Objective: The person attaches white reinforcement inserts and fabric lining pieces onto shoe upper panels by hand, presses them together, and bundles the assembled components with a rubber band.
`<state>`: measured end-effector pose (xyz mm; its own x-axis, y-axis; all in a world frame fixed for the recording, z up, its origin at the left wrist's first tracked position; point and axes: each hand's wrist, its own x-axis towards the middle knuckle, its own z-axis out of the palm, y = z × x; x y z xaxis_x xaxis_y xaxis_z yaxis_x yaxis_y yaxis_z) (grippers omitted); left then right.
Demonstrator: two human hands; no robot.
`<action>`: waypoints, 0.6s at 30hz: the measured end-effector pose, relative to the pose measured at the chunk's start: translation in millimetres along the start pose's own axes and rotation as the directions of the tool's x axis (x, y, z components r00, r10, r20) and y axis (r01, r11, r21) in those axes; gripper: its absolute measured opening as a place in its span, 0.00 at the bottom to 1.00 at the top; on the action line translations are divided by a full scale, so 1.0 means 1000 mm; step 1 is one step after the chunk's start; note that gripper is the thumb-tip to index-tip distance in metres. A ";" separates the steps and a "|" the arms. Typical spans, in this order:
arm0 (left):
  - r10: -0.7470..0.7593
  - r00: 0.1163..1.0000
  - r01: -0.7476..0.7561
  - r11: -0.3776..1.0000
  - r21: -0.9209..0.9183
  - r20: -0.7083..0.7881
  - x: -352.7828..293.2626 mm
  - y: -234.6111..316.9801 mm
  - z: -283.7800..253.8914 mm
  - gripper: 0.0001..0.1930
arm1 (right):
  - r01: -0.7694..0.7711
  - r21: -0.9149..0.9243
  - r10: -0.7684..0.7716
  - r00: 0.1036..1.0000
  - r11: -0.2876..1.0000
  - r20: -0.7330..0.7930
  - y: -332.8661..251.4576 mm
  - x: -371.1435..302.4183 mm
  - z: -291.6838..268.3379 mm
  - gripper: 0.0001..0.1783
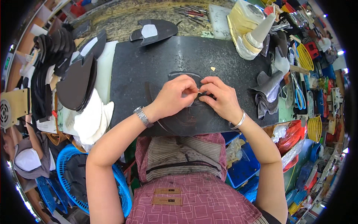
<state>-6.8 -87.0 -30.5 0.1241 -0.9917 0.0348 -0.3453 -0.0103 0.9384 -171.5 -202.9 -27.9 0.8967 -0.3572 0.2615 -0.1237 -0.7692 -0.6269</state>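
Both hands, left hand and right hand, pinch a thin black leather piece; looks floppy and light, best held at its edge.

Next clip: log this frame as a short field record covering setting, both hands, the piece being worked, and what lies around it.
Setting: black work mat on a cluttered bench, seen from above
Left hand: fingertips pinching the dark piece, metal watch on the wrist
Right hand: fingertips pinching the same piece, bangle on the wrist
Worked piece: thin dark curved piece flat on the mat, partly under both hands
Left of mat: stack of dark cut pieces, white pieces
Right of mat: grey folded material, blue-handled scissors
Below left: blue basket
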 end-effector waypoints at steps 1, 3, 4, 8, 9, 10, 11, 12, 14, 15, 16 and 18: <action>0.148 0.986 -0.135 0.979 0.154 -0.079 -0.004 0.002 -0.001 0.08 | 0.044 -0.036 -0.044 0.999 0.998 -0.023 0.002 0.000 0.002 0.17; 0.298 0.945 -0.245 0.918 0.313 -0.136 -0.011 0.002 0.000 0.11 | 0.032 -0.052 -0.033 0.999 0.998 -0.029 -0.003 0.001 0.000 0.16; 0.287 0.950 -0.234 0.913 0.333 -0.121 -0.015 0.003 0.002 0.14 | 0.022 -0.071 -0.024 0.999 0.997 -0.039 -0.006 0.002 -0.001 0.15; 0.363 0.925 -0.288 0.864 0.414 -0.115 -0.021 -0.006 0.010 0.20 | 0.151 -0.207 -0.159 0.987 0.967 -0.020 -0.003 0.005 -0.002 0.14; 0.361 0.925 -0.284 0.864 0.415 -0.120 -0.022 -0.008 0.009 0.20 | 0.209 -0.257 -0.216 0.976 0.943 0.002 -0.002 0.005 -0.001 0.13; 0.369 0.925 -0.299 0.850 0.434 -0.085 -0.022 -0.009 0.008 0.21 | 0.266 -0.306 -0.271 0.962 0.914 0.028 0.000 0.005 -0.001 0.13; 0.375 0.926 -0.314 0.835 0.451 -0.050 -0.023 -0.011 0.008 0.23 | 0.269 -0.304 -0.273 0.962 0.914 0.033 0.001 0.006 -0.002 0.13; 0.372 0.927 -0.310 0.837 0.451 -0.055 -0.023 -0.011 0.008 0.23 | 0.350 -0.346 -0.345 0.935 0.870 0.077 0.002 0.006 -0.003 0.13; 0.413 0.909 -0.384 0.782 0.491 0.054 -0.023 -0.010 0.008 0.25 | 0.430 -0.381 -0.414 0.901 0.818 0.127 0.003 0.008 -0.003 0.13; 0.410 0.911 -0.380 0.784 0.491 0.050 -0.024 -0.010 0.009 0.25 | 0.447 -0.379 -0.436 0.892 0.810 0.121 0.003 0.008 -0.002 0.13; 0.396 0.914 -0.376 0.746 0.549 0.087 -0.026 -0.009 0.011 0.27 | 0.462 -0.377 -0.455 0.883 0.803 0.115 0.003 0.008 -0.001 0.12; 0.375 0.919 -0.368 0.709 0.602 0.121 -0.028 -0.007 0.011 0.30 | 0.486 -0.370 -0.464 0.872 0.792 0.153 0.007 0.009 -0.001 0.12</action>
<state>-18.2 -60.3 -42.1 -0.1275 -0.9308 0.3425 -0.8504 0.2803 0.4453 -165.2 -211.8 -28.7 0.9047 0.1266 0.4068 0.1810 -0.9786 -0.0980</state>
